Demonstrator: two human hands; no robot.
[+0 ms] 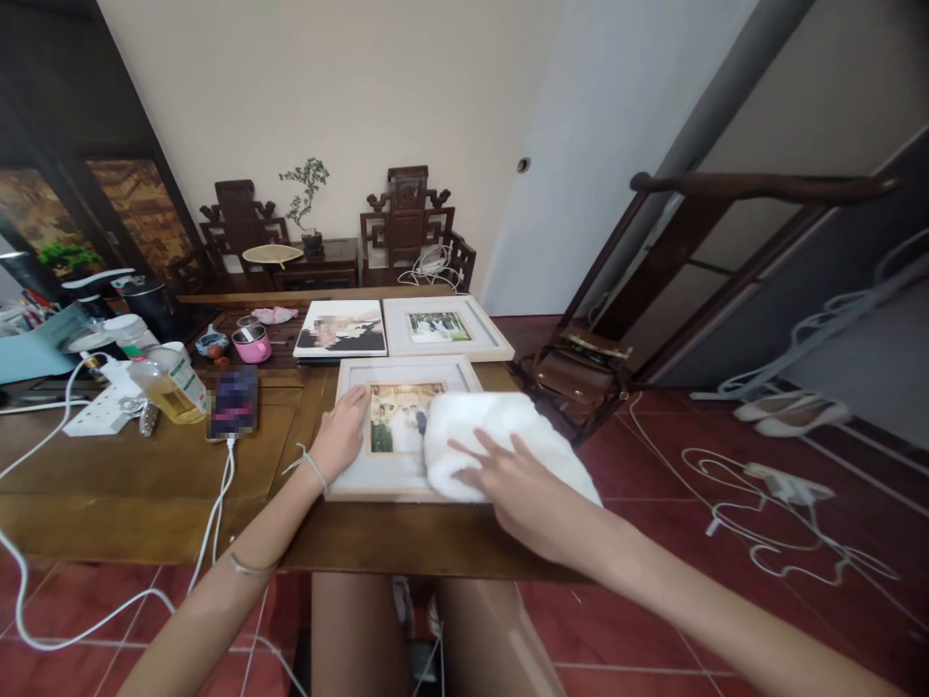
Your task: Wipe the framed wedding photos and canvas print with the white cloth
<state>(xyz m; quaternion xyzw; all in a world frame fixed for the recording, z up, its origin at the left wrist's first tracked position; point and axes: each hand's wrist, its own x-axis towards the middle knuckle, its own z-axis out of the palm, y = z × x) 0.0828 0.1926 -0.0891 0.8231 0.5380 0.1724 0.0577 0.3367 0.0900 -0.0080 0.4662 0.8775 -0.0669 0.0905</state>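
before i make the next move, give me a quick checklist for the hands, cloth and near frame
1. Left hand on the near frame: ok, on its left side.
2. Right hand on the cloth: ok, fingers spread over it.
3. Cloth fully within the near frame: not ok, it reaches past the right edge.
4. Photo in the near frame fully in view: not ok, the cloth hides its right part.
5. Bottle apart from the near frame: ok, off to the left.
6. Near frame free of dust: cannot tell.
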